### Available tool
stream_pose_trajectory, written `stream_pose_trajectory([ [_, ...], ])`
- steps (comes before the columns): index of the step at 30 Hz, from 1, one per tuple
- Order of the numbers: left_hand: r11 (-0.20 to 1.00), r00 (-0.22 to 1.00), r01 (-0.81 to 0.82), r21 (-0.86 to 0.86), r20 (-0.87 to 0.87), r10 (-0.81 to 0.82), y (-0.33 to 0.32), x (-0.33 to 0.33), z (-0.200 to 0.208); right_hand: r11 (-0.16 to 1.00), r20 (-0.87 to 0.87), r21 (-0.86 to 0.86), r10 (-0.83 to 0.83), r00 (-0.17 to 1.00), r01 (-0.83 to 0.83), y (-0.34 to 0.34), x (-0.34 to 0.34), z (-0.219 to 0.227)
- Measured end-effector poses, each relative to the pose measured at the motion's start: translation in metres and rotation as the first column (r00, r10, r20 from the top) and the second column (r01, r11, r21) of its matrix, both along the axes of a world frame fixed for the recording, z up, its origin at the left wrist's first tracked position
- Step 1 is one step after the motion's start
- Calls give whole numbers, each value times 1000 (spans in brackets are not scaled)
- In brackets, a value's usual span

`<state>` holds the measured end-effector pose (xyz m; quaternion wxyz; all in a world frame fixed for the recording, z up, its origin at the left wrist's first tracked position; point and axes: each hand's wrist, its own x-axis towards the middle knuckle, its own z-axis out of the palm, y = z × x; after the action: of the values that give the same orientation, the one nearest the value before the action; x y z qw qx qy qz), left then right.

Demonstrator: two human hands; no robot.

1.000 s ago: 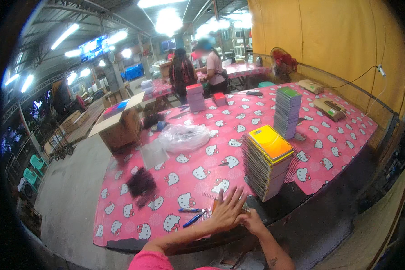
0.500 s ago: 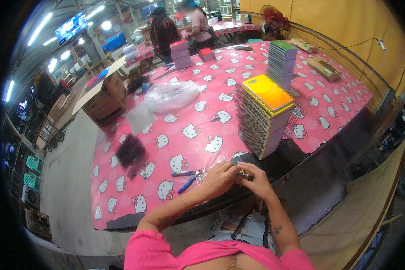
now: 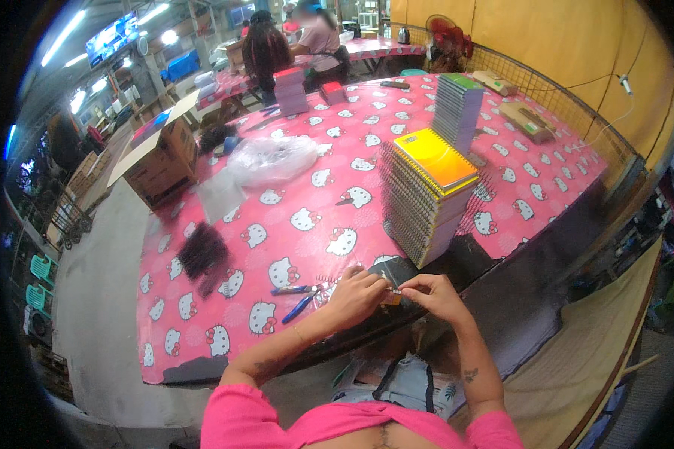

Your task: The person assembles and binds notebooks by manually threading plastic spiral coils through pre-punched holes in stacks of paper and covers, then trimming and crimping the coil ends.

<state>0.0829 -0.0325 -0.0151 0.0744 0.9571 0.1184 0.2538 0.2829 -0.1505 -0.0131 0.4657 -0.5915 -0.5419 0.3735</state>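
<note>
Pink cartoon-cat cloth covers the tabletop in a lit workshop. At its near edge the left hand and right hand meet, each grip pinched narrow on a small dark notebook, just before a tall stack of spiral notebooks; blue pliers lie beside the left hand.

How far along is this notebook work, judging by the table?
Done, it seems: a tall stack of spiral notebooks beside the person, a second stack farther back. In hand: the left hand and right hand meet at the table edge over a dark item, too small to identify; blue-handled pliers lie beside them. Possibly left: a dark pile of loose pieces. How many remain cannot be told.
</note>
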Motion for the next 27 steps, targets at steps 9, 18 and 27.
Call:
stream_pose_trajectory([
  [9, 999, 1000, 24, -22, -7, -25, 2, 0, -1, 997, 142, 71, -22, 990, 12, 10, -3, 0],
  [18, 996, 975, 41, 78, 217, -57, 1, -9, 90, 693, 305, 678, -568, 765, 245, -4, -43, 68],
  [27, 946, 728, 233, 227, 604, -324, 80, 108, 178, 836, -82, 441, -325, 942, 327, 48, 101, 135],
])
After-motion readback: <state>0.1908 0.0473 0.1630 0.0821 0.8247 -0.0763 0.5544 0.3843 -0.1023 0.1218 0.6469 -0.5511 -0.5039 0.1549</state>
